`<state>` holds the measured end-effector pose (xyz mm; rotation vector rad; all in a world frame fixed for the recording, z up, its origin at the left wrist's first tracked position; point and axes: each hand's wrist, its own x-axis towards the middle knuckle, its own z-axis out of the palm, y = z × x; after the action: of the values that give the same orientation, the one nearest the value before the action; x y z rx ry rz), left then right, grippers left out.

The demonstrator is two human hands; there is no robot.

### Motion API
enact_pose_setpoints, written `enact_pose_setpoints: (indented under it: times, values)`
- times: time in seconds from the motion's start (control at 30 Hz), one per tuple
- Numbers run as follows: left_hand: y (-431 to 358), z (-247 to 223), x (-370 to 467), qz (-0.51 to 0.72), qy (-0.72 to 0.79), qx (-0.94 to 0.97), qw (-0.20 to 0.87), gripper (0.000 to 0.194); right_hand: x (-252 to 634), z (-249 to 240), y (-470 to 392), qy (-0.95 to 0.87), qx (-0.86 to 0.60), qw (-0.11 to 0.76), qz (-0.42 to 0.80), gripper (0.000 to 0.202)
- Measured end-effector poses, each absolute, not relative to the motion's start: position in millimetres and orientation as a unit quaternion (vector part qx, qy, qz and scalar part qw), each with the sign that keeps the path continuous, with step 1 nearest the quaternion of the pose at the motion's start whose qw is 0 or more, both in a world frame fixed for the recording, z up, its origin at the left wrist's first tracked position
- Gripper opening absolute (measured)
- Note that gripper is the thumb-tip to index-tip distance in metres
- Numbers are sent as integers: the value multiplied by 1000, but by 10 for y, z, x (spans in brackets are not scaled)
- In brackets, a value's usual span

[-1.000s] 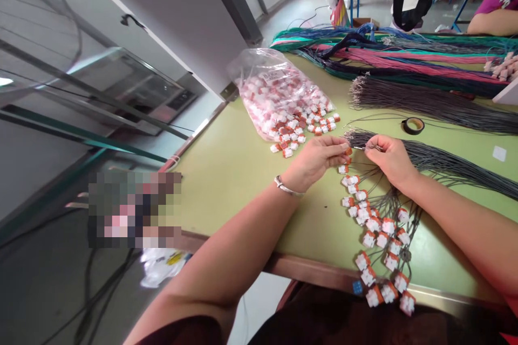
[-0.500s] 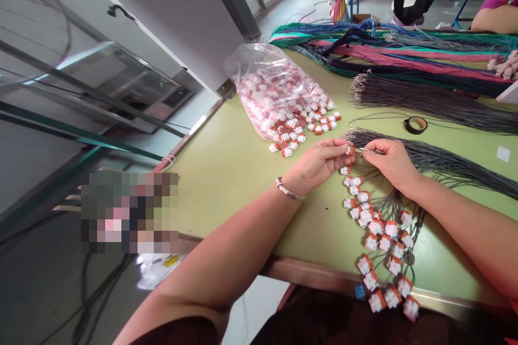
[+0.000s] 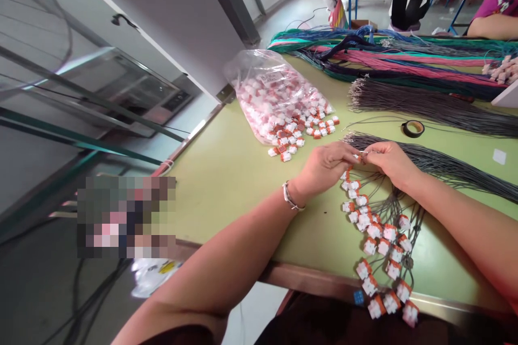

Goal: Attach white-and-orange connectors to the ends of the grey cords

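My left hand [image 3: 328, 168] is closed in a pinch around a small white-and-orange plug connector [image 3: 356, 157], mostly covered by the fingers. Against it, fingertips almost touching, my right hand [image 3: 389, 164] pinches the end of a thin dark wire [image 3: 364, 152]. Whether the wire's tip sits inside the connector is hidden. Below both hands hangs a cluster of wired connectors [image 3: 374, 230], white with orange, trailing towards the table's front edge. Just behind the hands lies a bundle of loose dark wires [image 3: 441, 161] with bare metal ends.
A clear plastic bag [image 3: 267, 91] spills loose connectors [image 3: 285, 146] onto the green table [image 3: 226, 183]. Farther back are a second dark wire bundle [image 3: 408, 103], coloured wires [image 3: 376, 53] and a roll of black tape [image 3: 413, 128]. Another person's arm [image 3: 491, 27] rests at the far right.
My left hand has turned and moved right, bringing the connector up to my right fingertips. The gap between the hands has narrowed, and the connector is more covered.
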<state>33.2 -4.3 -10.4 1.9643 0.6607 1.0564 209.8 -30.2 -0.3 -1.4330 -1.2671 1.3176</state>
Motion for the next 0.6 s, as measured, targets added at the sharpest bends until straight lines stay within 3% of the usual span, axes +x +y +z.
enact_pose_setpoints:
  times: [0.23,0.3,0.6]
  values:
    - [-15,-188,418,408,319,639,568,2,2128,-45,-282,-514,-571,396,502,14]
    - [-11,-203,424,405,337,593,608,5,2127,-57,-288,-513,-581,414,477,13]
    - [-17,-231,410,404,360,548,638,11,2099,-55,-318,-563,-628,369,391,13]
